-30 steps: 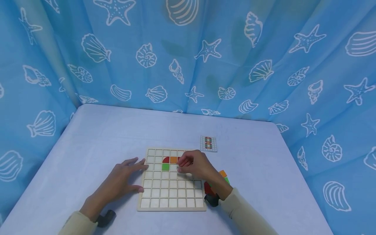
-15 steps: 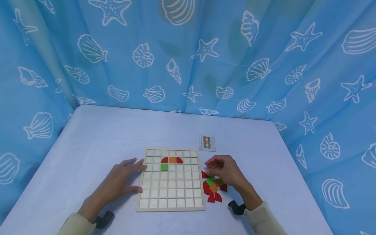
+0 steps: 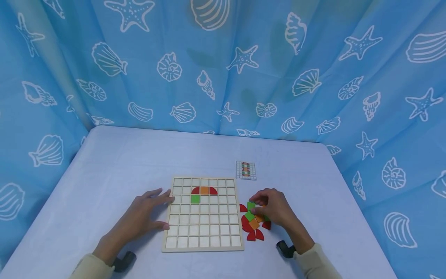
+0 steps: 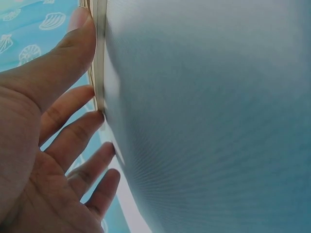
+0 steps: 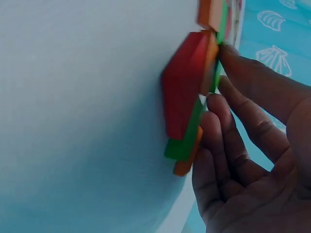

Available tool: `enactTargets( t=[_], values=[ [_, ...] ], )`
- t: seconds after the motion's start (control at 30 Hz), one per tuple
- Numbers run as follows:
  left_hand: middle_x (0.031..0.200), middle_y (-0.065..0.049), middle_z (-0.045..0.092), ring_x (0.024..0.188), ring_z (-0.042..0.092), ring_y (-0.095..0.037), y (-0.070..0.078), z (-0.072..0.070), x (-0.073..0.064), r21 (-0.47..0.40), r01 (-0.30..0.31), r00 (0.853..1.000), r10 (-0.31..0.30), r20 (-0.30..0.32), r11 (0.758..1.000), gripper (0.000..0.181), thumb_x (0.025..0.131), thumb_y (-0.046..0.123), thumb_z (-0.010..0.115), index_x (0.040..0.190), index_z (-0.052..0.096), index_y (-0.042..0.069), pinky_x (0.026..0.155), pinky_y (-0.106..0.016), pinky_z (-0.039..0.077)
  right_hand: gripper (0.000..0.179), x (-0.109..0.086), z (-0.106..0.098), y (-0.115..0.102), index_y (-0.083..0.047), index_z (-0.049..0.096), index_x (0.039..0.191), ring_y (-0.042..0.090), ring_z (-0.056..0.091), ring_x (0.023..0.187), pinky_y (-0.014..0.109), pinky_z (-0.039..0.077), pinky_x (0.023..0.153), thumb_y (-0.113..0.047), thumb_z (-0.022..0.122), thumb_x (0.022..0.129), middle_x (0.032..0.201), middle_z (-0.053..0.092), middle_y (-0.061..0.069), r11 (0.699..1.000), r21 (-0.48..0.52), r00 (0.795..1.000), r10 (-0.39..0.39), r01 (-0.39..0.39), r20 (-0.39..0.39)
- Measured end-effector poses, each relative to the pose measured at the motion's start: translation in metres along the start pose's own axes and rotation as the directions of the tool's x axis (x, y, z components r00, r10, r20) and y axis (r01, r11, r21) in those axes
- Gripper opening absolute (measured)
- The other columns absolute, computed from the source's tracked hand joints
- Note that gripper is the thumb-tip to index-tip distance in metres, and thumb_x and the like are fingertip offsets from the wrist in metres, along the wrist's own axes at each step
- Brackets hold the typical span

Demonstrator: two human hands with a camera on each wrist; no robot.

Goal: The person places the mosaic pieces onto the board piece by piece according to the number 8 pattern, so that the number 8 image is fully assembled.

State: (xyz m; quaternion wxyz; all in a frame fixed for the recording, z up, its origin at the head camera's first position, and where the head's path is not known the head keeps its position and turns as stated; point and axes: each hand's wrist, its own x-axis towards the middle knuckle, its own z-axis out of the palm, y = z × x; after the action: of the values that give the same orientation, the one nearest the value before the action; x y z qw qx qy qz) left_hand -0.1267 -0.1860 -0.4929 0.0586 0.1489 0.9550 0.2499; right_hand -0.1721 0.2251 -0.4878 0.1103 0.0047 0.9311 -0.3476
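A wooden grid board lies on the table. In it sit a red quarter-round tile, an orange square tile, another red quarter-round tile, and a green square tile under the first. My left hand rests against the board's left edge, fingers spread; the left wrist view shows thumb and fingertips along that edge. At the loose pile to the right, my right hand pinches a green square tile between thumb and fingers. Its palm hides part of the pile.
Loose red quarter-round tiles, orange squares and another green square overlap beside the board's right edge. A small printed pattern card lies behind the board. A blue shell-print curtain hangs around the table.
My right hand has left the board, where a red quarter-round tile now shows at the top row's right. It has gone right to the pile and taken a green tile. The left hand stays put.
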Motion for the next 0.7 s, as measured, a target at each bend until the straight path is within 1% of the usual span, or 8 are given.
enactTargets(
  t=[0.13,0.27,0.4,0.5,0.7],
  values=[
    [0.162,-0.006,0.054,0.151,0.045,-0.045,0.001,0.000,0.000,-0.002,-0.001,1.000,0.001,-0.003,1.000,0.084,0.073,0.038,0.097,0.149,0.063,0.023,0.116,-0.072,0.039,0.026,0.000,0.001,-0.001,-0.018,0.079,0.099,0.018,0.060,0.086,0.026,0.057,0.073,-0.010,0.094,0.079,0.095,0.068,0.000,1.000,-0.013,1.000,-0.010,0.010,-0.005],
    [0.162,-0.006,0.055,0.151,0.046,-0.045,0.001,0.000,0.000,0.005,-0.007,1.000,0.007,-0.005,1.000,0.084,0.073,0.038,0.097,0.149,0.063,0.023,0.116,-0.072,0.039,0.024,0.001,0.002,0.000,-0.019,0.076,0.095,0.017,0.060,0.082,0.025,0.056,0.071,-0.008,0.092,0.081,0.090,0.068,-0.001,0.999,0.020,0.999,-0.046,0.046,0.009],
    [0.162,-0.006,0.055,0.151,0.046,-0.045,0.001,0.000,-0.001,0.007,-0.006,1.000,0.006,-0.003,1.000,0.084,0.073,0.039,0.097,0.149,0.063,0.023,0.116,-0.071,0.040,0.020,0.001,0.002,0.001,-0.019,0.078,0.092,0.019,0.062,0.079,0.025,0.057,0.070,-0.006,0.090,0.083,0.088,0.070,-0.001,0.994,0.084,0.997,-0.073,0.072,0.002],
    [0.162,-0.005,0.054,0.152,0.045,-0.044,0.001,0.000,-0.001,0.001,0.002,1.000,-0.002,0.004,1.000,0.084,0.074,0.039,0.096,0.149,0.062,0.024,0.117,-0.071,0.039,0.018,0.003,0.003,-0.002,-0.019,0.081,0.093,0.019,0.065,0.079,0.024,0.058,0.071,-0.006,0.089,0.085,0.090,0.074,-0.001,0.986,0.144,0.996,-0.083,0.086,-0.027],
    [0.163,-0.005,0.054,0.152,0.044,-0.045,0.002,-0.001,-0.001,0.002,0.008,1.000,-0.008,0.009,1.000,0.084,0.074,0.039,0.096,0.149,0.062,0.023,0.117,-0.070,0.039,0.017,0.007,0.012,-0.021,-0.019,0.082,0.097,0.019,0.069,0.080,0.023,0.060,0.073,-0.010,0.090,0.085,0.092,0.077,-0.001,0.965,0.232,0.993,-0.113,0.119,-0.039]
  ],
)
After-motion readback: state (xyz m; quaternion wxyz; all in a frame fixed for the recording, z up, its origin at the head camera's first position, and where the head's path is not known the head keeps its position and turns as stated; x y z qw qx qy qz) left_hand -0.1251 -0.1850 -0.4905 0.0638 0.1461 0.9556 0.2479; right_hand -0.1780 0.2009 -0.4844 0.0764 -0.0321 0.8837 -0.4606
